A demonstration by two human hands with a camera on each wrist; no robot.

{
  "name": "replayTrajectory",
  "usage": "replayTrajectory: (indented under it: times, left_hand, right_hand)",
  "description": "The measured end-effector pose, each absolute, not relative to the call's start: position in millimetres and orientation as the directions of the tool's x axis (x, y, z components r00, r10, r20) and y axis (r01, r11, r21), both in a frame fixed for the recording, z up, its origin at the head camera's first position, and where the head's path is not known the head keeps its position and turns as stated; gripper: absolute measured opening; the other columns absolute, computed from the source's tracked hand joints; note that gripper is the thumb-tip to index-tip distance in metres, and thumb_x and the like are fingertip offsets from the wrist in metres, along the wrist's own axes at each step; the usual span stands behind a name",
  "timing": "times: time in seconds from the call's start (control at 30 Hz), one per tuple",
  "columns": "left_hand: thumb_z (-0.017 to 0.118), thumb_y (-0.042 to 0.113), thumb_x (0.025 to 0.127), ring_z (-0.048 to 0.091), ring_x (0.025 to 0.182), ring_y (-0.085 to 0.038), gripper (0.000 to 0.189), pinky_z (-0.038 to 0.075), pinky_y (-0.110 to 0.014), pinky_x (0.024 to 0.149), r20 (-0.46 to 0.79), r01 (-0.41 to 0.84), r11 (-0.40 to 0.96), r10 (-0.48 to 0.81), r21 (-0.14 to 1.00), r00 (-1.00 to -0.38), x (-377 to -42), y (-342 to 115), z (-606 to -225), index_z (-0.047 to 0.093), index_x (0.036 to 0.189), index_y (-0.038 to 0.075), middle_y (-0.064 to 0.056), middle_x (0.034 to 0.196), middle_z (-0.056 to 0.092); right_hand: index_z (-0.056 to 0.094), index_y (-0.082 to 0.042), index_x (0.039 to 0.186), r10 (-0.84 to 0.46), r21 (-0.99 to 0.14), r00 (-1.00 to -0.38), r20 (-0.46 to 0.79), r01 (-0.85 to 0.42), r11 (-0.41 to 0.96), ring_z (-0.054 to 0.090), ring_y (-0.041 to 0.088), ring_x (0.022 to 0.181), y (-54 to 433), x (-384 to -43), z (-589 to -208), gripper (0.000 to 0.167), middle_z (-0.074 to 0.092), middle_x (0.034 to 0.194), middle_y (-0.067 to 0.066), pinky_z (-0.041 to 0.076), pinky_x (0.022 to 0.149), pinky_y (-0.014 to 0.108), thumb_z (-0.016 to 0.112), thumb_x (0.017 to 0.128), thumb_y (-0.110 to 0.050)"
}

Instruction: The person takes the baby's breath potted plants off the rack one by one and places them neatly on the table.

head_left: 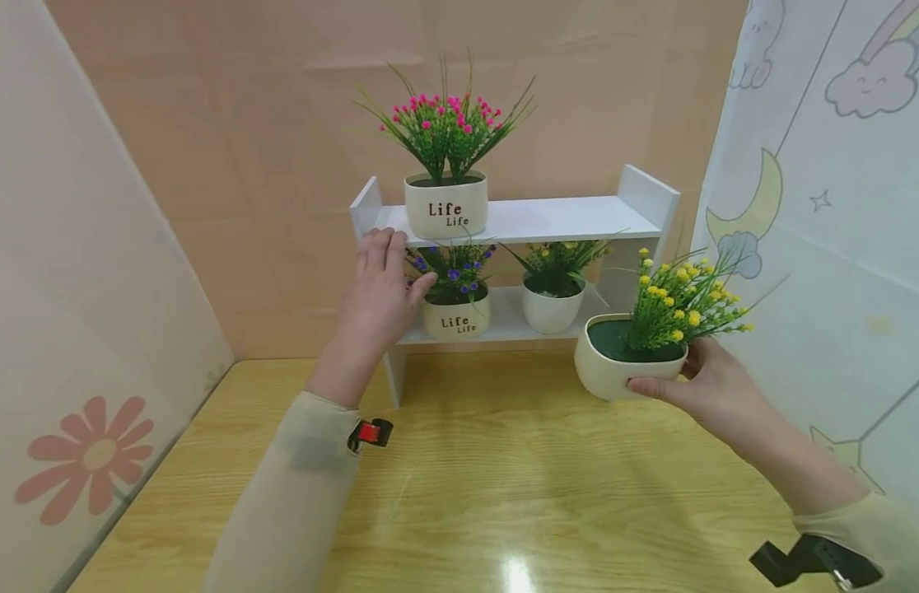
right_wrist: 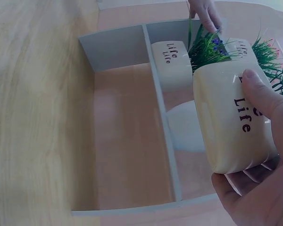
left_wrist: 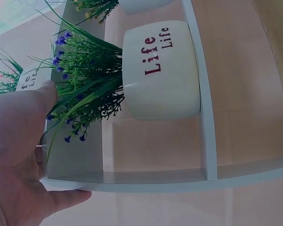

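My right hand [head_left: 715, 387] holds a cream oval flowerpot [head_left: 615, 371] of yellow flowers, thumb on its front and fingers around the far end. The pot is tilted, in front of the right end of a white two-tier shelf [head_left: 556, 218]. In the right wrist view the held pot [right_wrist: 231, 122] shows its "Life" lettering. My left hand [head_left: 378, 288] rests at the shelf's upper left corner, fingers extended on the upper board. Seen from the left wrist, one finger lies along the outside of the side panel [left_wrist: 146, 187], and the thumb is beside the purple flowers [left_wrist: 85, 80].
A "Life" pot of pink flowers [head_left: 446, 206] stands on the upper board's left. Below it on the lower board [head_left: 507, 309] is a "Life" pot of purple flowers [head_left: 456, 319], with a round white pot [head_left: 552, 309] to its right. Patterned cloth walls flank the wooden table [head_left: 504, 478].
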State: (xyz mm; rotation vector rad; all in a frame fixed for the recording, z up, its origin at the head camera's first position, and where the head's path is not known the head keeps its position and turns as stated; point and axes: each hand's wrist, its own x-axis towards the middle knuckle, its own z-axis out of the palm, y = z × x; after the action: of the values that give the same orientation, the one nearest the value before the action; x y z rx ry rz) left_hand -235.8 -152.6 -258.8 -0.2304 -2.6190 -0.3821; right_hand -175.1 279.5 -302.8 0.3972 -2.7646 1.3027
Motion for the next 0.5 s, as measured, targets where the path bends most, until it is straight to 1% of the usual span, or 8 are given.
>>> replayTrajectory:
  times: [0.1,0.23,0.37,0.5]
  left_hand:
    - [0.057,0.053,0.114,0.012,0.167,-0.036,0.082,0.036,-0.058,0.128,0.485,0.231,0.947,0.099,0.222,-0.869,-236.8,-152.6,-257.5,0.023,0.170,0.003,-0.020,0.175,0.023]
    - [0.056,0.053,0.114,0.012,0.167,-0.037,0.082,0.033,-0.057,0.130,0.492,0.237,0.947,0.105,0.216,-0.864,-238.6,-152.9,-257.2,0.024,0.170,0.003,-0.020,0.175,0.024]
    - [0.057,0.053,0.114,0.014,0.166,-0.038,0.082,0.033,-0.057,0.130,0.499,0.242,0.946,0.105,0.217,-0.860,-239.0,-153.6,-258.7,0.025,0.170,0.002,-0.021,0.174,0.025]
    - [0.058,0.052,0.113,0.016,0.166,-0.038,0.082,0.031,-0.056,0.131,0.506,0.247,0.945,0.109,0.215,-0.856,-237.0,-154.2,-260.2,0.026,0.169,0.001,-0.022,0.173,0.026]
  right_hand:
    - [0.028,-0.006,0.171,-0.200,-0.748,-0.967,0.160,-0.251,0.615,0.055,0.053,0.142,281.5,-173.2,-312.2,0.100,0.054,0.156,0.024,0.055,0.085,0.022,0.089,0.098,-0.036]
    - [0.031,-0.005,0.170,-0.206,-0.759,-0.964,0.170,-0.261,0.596,0.056,0.051,0.142,283.3,-171.6,-325.6,0.098,0.054,0.156,0.021,0.055,0.087,0.018,0.090,0.097,-0.033]
    - [0.034,-0.004,0.168,-0.205,-0.762,-0.961,0.183,-0.271,0.589,0.057,0.050,0.141,282.7,-171.9,-338.6,0.095,0.057,0.154,0.022,0.055,0.088,0.016,0.091,0.096,-0.029]
    - [0.041,-0.001,0.163,-0.198,-0.736,-0.962,0.187,-0.271,0.620,0.060,0.047,0.138,283.0,-171.6,-349.4,0.090,0.062,0.149,0.022,0.053,0.089,0.015,0.093,0.094,-0.029]
